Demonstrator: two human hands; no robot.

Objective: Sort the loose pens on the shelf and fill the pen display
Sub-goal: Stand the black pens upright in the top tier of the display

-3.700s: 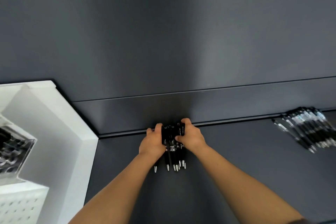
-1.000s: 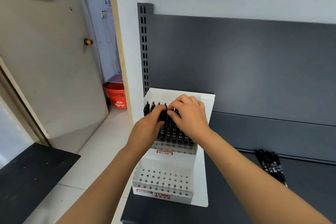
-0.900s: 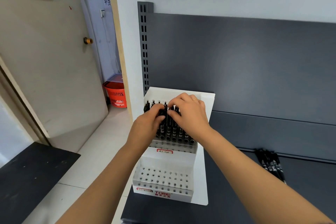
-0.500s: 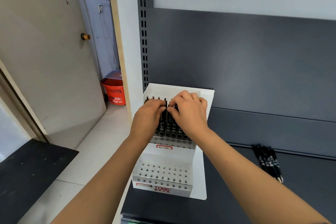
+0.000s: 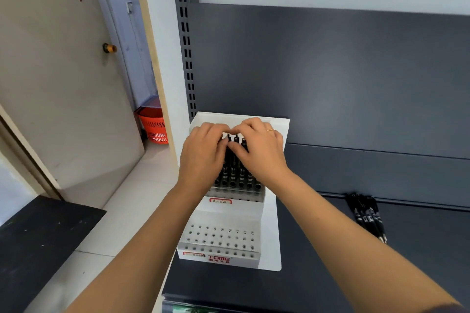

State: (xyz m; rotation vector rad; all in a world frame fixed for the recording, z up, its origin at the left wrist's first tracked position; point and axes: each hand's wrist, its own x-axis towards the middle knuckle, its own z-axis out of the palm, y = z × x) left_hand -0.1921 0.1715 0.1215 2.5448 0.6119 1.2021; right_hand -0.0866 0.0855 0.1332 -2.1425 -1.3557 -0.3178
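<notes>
Pinching the tops of the black pens (image 5: pixel 237 175) that stand in the upper tier, the left hand (image 5: pixel 203 157) and right hand (image 5: pixel 259 152) each keep a closed grip on them. The white pen display (image 5: pixel 221 259) sits at the left end of the dark shelf (image 5: pixel 330 274). Loose pens (image 5: pixel 367 216) lie well to its right.

A shop: slotted shelving (image 5: pixel 187 58), branded pen display (image 5: pixel 229 216) (red shopping basket (image 5: pixel 153 124) nearby).
</notes>
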